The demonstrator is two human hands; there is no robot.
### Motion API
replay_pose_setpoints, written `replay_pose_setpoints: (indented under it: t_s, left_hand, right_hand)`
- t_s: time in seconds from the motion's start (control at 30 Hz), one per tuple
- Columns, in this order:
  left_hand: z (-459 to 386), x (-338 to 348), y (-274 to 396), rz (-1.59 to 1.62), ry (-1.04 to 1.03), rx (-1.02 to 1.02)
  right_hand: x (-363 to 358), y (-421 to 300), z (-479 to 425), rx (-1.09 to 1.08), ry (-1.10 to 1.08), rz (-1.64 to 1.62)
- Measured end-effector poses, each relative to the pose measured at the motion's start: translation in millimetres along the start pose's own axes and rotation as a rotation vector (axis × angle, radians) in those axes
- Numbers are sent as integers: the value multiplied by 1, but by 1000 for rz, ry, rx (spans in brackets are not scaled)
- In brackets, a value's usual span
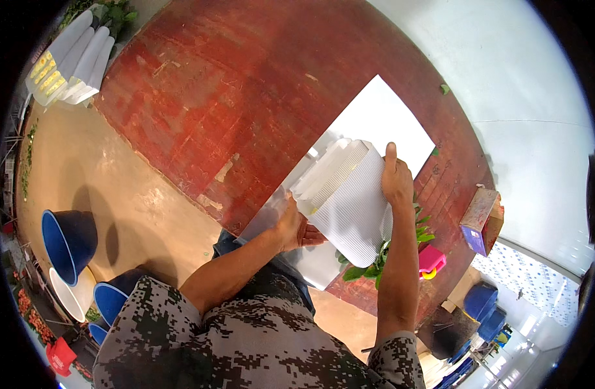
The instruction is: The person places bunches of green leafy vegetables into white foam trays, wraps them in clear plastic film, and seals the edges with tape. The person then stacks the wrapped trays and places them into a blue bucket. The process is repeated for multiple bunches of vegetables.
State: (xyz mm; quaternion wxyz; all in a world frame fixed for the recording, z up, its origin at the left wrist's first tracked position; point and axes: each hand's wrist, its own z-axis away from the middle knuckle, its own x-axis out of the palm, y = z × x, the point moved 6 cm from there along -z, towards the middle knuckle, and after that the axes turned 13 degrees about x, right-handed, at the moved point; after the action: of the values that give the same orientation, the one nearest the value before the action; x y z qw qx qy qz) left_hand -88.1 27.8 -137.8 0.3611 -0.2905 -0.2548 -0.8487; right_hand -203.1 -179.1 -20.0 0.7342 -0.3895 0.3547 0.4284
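Between my hands is a bundle wrapped in white corrugated paper [350,204], with layered pale ends facing left. My left hand [295,228] is at its lower left corner, thumb on the edge and fingers spread beneath. The right hand [397,177] grips the opposite side, thumb pointing up. What lies inside the wrap is mostly hidden. Below the bundle, a white sheet [382,114] rests on the worn red tabletop [219,107], with a clear, glossy film [271,214] at its near left part. Green leaves [370,272] stick out near the bundle's lower end.
A pink tape dispenser-like object [431,260] and an open cardboard box [481,219] are on the table's right. Several white-wrapped bundles with yellow flowers [66,63] lie at the far left. Blue buckets [70,245] and a white bucket [74,294] stand on the floor at left.
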Motion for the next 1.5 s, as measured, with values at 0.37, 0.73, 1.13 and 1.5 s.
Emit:
replay_pose_setpoints:
  t_s: [0.37,0.73,1.13,1.5]
  left_hand:
    - [-1,-1,-6,76,-40,-24]
    - [1,-5,-6,103,-71,-25]
    - [81,-116,6,-728,-191,40]
    - [99,-191,5,-1359,159,370]
  right_hand:
    - [17,11,-10,43,57,-61]
    - [9,-1,10,-90,179,-165]
    - [-29,19,139,-448,424,-590]
    - [159,109,297,-63,-557,-795]
